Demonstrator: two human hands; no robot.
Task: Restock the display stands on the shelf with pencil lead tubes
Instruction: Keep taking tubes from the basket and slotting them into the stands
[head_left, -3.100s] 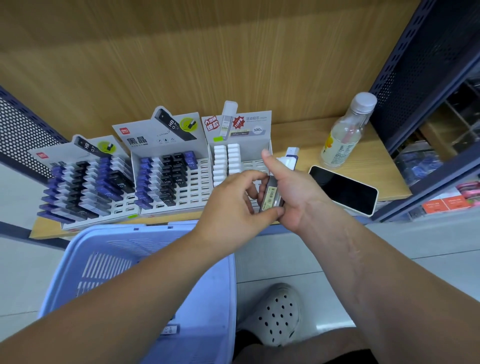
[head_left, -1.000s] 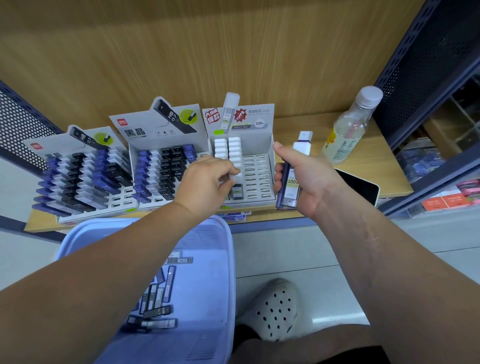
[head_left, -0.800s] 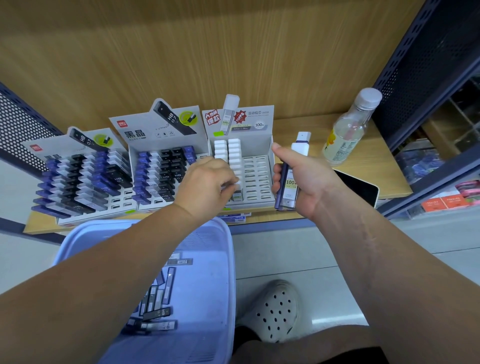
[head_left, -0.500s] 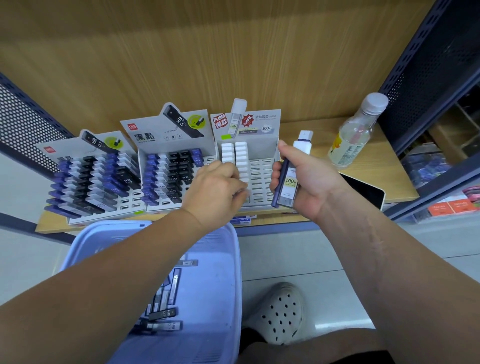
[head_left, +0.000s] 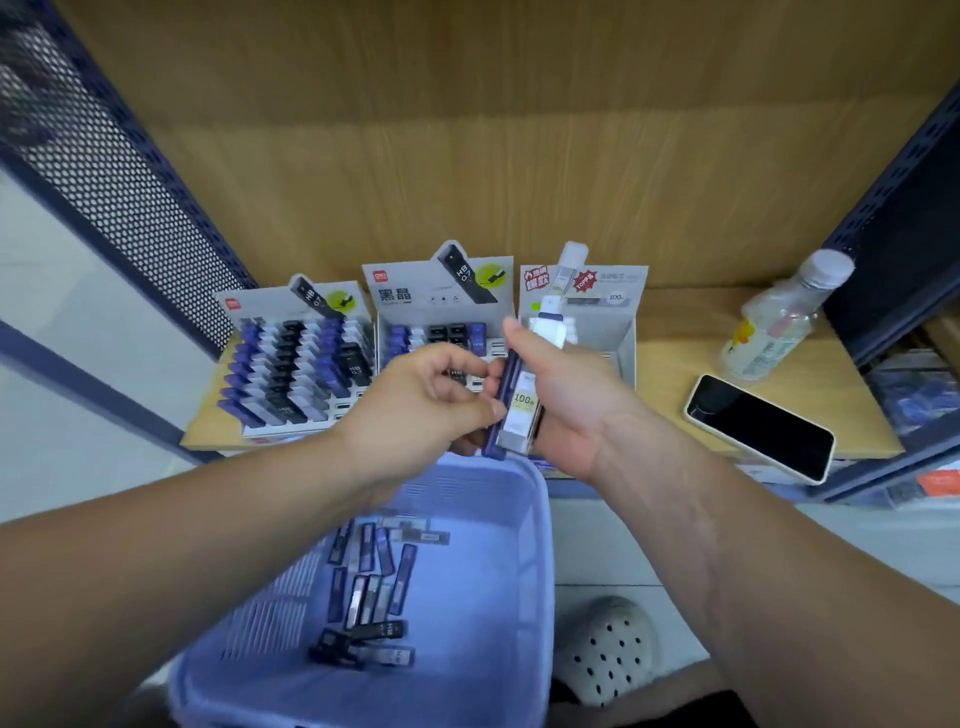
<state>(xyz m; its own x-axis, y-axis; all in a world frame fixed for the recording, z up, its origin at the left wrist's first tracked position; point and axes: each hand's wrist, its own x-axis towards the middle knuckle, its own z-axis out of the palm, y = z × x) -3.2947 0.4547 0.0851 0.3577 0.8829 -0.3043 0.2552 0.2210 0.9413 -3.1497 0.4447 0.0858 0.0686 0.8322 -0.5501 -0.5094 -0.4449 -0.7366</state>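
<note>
Three grey display stands sit on the wooden shelf: the left stand (head_left: 291, 364) and the middle stand (head_left: 436, 296) hold rows of purple, black and white lead tubes. The right stand (head_left: 621, 338) is mostly hidden behind my hands. My right hand (head_left: 576, 415) grips a small bundle of lead tubes (head_left: 519, 410) with white caps, held upright in front of the right stand. My left hand (head_left: 421, 400) has its fingers curled and pinches a purple tube at the left edge of that bundle.
A lilac plastic basket (head_left: 524, 571) below the shelf holds several loose lead tubes (head_left: 374, 587). A clear bottle (head_left: 774, 322) and a phone (head_left: 758, 426) lie on the shelf's right side. Perforated blue uprights flank the shelf. A white clog (head_left: 608, 649) stands on the floor.
My left hand has left the right stand, where it set a tube in a slot, and come back to the bundle. My right hand has moved left and nearer with the bundle.
</note>
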